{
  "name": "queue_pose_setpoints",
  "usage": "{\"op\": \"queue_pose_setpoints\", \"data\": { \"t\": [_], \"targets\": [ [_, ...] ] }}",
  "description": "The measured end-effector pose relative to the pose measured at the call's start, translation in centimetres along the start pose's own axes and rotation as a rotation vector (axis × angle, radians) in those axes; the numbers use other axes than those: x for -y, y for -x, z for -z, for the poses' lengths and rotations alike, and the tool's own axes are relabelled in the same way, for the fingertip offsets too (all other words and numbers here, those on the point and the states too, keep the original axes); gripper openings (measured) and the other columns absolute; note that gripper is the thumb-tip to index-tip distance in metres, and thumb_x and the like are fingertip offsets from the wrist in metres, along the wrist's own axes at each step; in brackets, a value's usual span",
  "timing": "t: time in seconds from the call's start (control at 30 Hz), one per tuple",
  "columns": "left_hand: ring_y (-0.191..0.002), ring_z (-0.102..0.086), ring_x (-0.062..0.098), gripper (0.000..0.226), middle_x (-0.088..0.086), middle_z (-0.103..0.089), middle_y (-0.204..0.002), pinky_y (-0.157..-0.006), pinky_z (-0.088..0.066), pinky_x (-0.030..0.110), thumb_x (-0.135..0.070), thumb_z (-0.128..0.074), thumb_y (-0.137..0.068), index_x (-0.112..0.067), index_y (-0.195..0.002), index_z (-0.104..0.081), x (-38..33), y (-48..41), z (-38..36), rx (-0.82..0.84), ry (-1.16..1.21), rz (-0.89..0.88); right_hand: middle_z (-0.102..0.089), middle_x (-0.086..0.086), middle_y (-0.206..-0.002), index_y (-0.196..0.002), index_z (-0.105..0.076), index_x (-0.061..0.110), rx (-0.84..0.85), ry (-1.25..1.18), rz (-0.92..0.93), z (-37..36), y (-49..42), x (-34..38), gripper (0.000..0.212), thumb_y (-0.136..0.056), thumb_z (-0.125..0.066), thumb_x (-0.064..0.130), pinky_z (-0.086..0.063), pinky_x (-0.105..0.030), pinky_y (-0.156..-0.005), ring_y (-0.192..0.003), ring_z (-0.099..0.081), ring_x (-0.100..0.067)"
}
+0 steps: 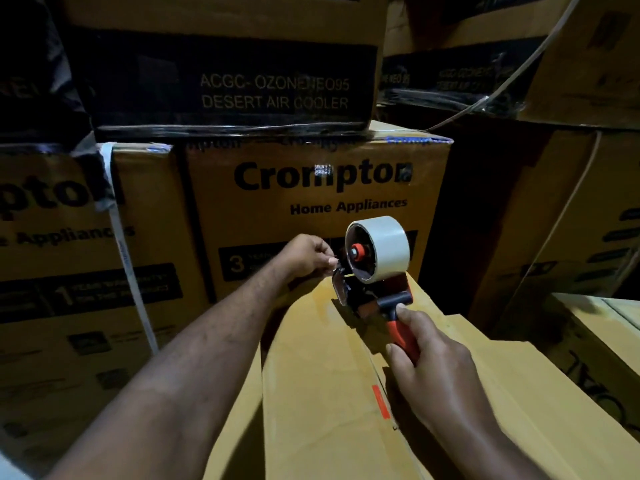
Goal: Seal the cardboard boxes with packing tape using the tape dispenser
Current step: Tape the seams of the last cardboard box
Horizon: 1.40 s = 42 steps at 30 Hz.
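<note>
Head | dim room, stacked cartons (311, 202) | right hand (433, 368) grips tape dispenser (367, 296) on box (311, 393) | left hand (306, 256) pinches tape end (334, 270)

Both bare forearms are held forward from the bottom of the view. The left forearm (194, 358) is stretched up and to the right from the lower left corner, nearly straight at the wrist. The left grip (306, 256) is turned knuckles-up, with its fingers curled and its thumb and fingertips pinched together at the front end of the red-and-black plastic tape dispenser (367, 299). The right forearm (491, 441) is angled in from the lower right edge. The right grip (433, 362) is wrapped round the dispenser's red handle (401, 332), with the thumb laid along its top and the fingers curled beneath.
</note>
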State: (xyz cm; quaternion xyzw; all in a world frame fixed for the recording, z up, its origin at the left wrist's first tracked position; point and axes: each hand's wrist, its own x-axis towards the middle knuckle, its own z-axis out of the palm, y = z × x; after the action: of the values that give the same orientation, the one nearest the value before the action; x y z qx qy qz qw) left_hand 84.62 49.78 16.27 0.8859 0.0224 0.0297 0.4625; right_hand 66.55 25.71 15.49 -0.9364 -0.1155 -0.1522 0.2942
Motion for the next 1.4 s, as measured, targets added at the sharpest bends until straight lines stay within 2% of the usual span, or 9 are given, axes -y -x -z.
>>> {"op": "queue_pose_setpoints", "data": {
  "t": [0.2,0.37,0.5,0.6,0.7,0.87,1.1,1.27,1.4],
  "targets": [
    [-0.079,-0.065,0.012,0.007,-0.001,-0.073,-0.086,-0.066,-0.051,0.027,-0.021,-0.071,-0.093,-0.014,-0.093,-0.074,0.7,-1.4,-1.1,0.009,-0.063,0.059,-0.06,0.011,-0.121,-0.144,-0.033,0.042,0.053,-0.02,-0.057,-0.6,-0.3,0.6,0.059,-0.094,-0.063,0.035,-0.051,-0.026,-0.09,-0.107,-0.058,-0.011],
    [-0.087,-0.062,0.014,0.009,-0.001,-0.07,-0.095,-0.075,-0.049,0.031,-0.029,-0.071,-0.093,-0.021,-0.089,-0.072,1.3,-2.2,-1.4,0.107,-0.139,0.174,-0.042,0.017,-0.094,-0.144,-0.037,0.039,0.068,-0.044,-0.087,-0.7,-0.4,0.2,0.058,-0.093,-0.065,0.034,-0.051,-0.028,-0.087,-0.089,-0.047,-0.006],
    [-0.088,-0.061,0.015,0.021,-0.001,-0.068,-0.103,-0.064,-0.044,0.031,-0.037,-0.07,-0.092,-0.018,-0.099,-0.074,1.1,-2.3,-1.2,0.166,-0.236,0.283,-0.059,0.007,-0.122,-0.145,-0.034,0.04,0.082,-0.021,-0.109,-0.6,-0.4,0.4,0.062,-0.092,-0.065,0.035,-0.051,-0.029,-0.093,-0.106,-0.057,-0.014],
    [-0.083,-0.061,0.015,0.014,0.0,-0.066,-0.093,-0.064,-0.047,0.032,-0.03,-0.074,-0.089,-0.018,-0.088,-0.066,1.5,-2.5,-2.0,0.047,-0.277,0.231,-0.058,0.007,-0.124,-0.144,-0.031,0.042,0.112,-0.008,-0.08,-0.5,-0.6,0.4,0.059,-0.094,-0.062,0.036,-0.049,-0.028,-0.092,-0.11,-0.056,-0.014],
    [-0.078,-0.064,0.017,0.01,0.0,-0.067,-0.085,-0.067,-0.054,0.037,-0.023,-0.072,-0.088,-0.02,-0.083,-0.064,1.5,-1.6,-3.2,-0.214,-0.315,0.065,-0.047,0.01,-0.097,-0.142,-0.023,0.044,0.183,0.025,-0.045,-0.5,-0.7,0.5,0.059,-0.095,-0.058,0.038,-0.052,-0.024,-0.077,-0.087,-0.052,-0.01],
    [-0.076,-0.062,0.019,0.025,-0.002,-0.063,-0.078,-0.068,-0.051,0.037,-0.035,-0.058,-0.095,-0.02,-0.076,-0.065,1.4,-0.6,-3.1,0.073,-0.495,0.053,-0.04,0.012,-0.081,-0.141,-0.017,0.041,0.182,0.041,-0.014,-0.7,-0.4,1.2,0.056,-0.098,-0.053,0.041,-0.057,-0.026,-0.066,-0.073,-0.053,-0.006],
    [-0.079,-0.063,0.019,0.032,-0.001,-0.066,-0.084,-0.072,-0.053,0.037,-0.045,-0.054,-0.098,-0.022,-0.078,-0.063,0.5,0.8,-3.0,0.06,-0.534,0.074,-0.048,0.009,-0.091,-0.141,-0.017,0.043,0.219,0.048,-0.022,0.8,0.5,2.7,0.054,-0.099,-0.05,0.037,-0.059,-0.029,-0.069,-0.084,-0.06,-0.01],
    [-0.08,-0.065,0.021,0.032,0.002,-0.069,-0.091,-0.064,-0.046,0.033,-0.044,-0.049,-0.1,-0.022,-0.093,-0.072,0.4,1.7,-3.0,0.058,-0.592,0.068,-0.047,0.011,-0.085,-0.135,-0.018,0.048,0.256,0.073,-0.069,2.5,2.7,3.2,0.05,-0.098,-0.049,0.039,-0.056,-0.024,-0.071,-0.083,-0.057,-0.008],
    [-0.085,-0.064,0.017,0.036,-0.003,-0.069,-0.096,-0.085,-0.055,0.043,-0.05,-0.045,-0.101,-0.025,-0.099,-0.071,0.1,2.2,-3.3,0.039,-0.608,0.067,-0.061,0.004,-0.109,-0.14,-0.016,0.05,0.311,0.103,-0.119,3.5,4.7,3.8,0.053,-0.098,-0.048,0.041,-0.052,-0.027,-0.084,-0.096,-0.059,-0.014]
  ]
}}
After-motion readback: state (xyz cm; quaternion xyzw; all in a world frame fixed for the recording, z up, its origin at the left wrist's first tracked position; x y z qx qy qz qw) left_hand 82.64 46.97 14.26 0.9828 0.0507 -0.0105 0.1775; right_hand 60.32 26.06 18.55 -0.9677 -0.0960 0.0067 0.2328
